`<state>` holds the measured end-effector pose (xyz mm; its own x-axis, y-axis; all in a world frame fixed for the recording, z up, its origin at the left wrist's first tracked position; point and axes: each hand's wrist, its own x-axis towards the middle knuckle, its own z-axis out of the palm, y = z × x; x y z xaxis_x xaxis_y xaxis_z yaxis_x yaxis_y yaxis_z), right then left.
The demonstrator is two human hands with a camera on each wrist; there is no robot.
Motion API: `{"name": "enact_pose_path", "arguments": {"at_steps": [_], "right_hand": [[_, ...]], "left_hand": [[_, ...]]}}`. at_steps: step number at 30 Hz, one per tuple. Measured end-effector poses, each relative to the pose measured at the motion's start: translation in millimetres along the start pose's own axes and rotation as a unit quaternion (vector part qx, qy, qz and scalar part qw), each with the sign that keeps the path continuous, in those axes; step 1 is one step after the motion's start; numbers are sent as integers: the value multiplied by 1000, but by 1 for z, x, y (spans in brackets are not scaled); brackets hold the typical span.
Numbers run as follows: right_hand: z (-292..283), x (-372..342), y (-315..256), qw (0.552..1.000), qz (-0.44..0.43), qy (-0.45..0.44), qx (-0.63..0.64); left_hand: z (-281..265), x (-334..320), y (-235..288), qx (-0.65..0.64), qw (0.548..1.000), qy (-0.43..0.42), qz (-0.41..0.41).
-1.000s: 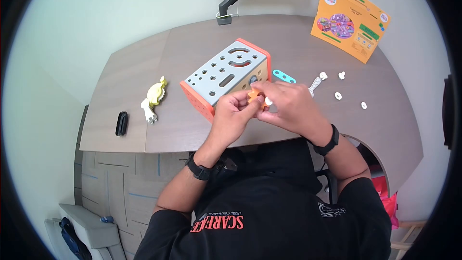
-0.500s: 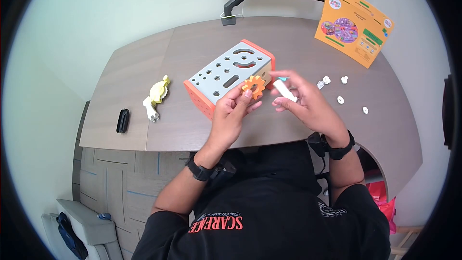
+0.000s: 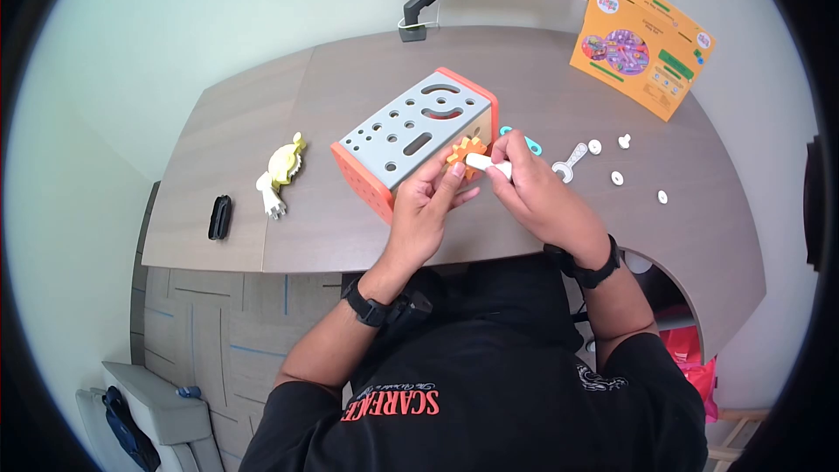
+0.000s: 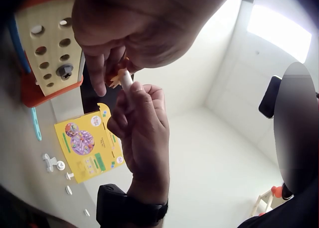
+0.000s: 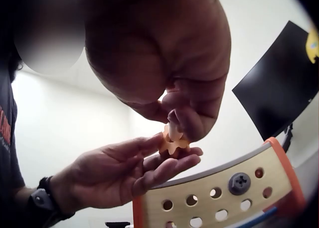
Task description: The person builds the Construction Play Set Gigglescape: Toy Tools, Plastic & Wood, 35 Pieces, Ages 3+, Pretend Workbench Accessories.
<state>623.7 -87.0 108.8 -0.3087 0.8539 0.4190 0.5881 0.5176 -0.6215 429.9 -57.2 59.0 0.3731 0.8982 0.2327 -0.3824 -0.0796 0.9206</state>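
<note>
An orange gear (image 3: 463,156) is pinched between the thumb and fingers of my left hand (image 3: 422,210), just in front of the grey, wood and orange toy box (image 3: 411,127). My right hand (image 3: 552,201) grips a white rod (image 3: 489,164), whose tip meets the middle of the gear. In the right wrist view the rod (image 5: 174,131) stands against the gear (image 5: 174,147), above the fingers of the left hand (image 5: 119,170). The left wrist view shows the right hand (image 4: 144,133) holding the rod (image 4: 127,80). How deep the tip sits is hidden.
Right of the box lie a teal strip (image 3: 524,141), a white wrench-like piece (image 3: 571,163) and several small white pieces (image 3: 617,178). Yellow and white toy parts (image 3: 281,170) and a black case (image 3: 220,218) are at the left. An orange carton (image 3: 642,48) stands at the back right.
The hands parted from around the gear, my right hand moving off with the white rod. It has since come back left, bringing the rod's tip to the gear.
</note>
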Motion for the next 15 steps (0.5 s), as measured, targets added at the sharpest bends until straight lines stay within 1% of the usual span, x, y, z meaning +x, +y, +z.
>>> {"name": "enact_pose_path", "arguments": {"at_steps": [2, 5, 8, 11, 14, 15], "right_hand": [[8, 1, 1, 1000, -15, 15, -20], [19, 2, 1, 997, 13, 46, -59], [34, 3, 14, 980, -43, 141, -132], [38, 5, 16, 966, -78, 154, -192], [46, -2, 20, 975, -51, 108, -189], [48, -3, 23, 979, -66, 110, -160]], "left_hand": [[-1, -1, -4, 6, 1000, -11, -2], [2, -1, -2, 14, 999, -29, -18], [7, -5, -2, -6, 999, -37, -37], [8, -8, -2, -3, 998, -34, -50], [7, -10, -6, -11, 997, -27, -65], [5, -11, -6, -10, 997, -32, -67]]}}
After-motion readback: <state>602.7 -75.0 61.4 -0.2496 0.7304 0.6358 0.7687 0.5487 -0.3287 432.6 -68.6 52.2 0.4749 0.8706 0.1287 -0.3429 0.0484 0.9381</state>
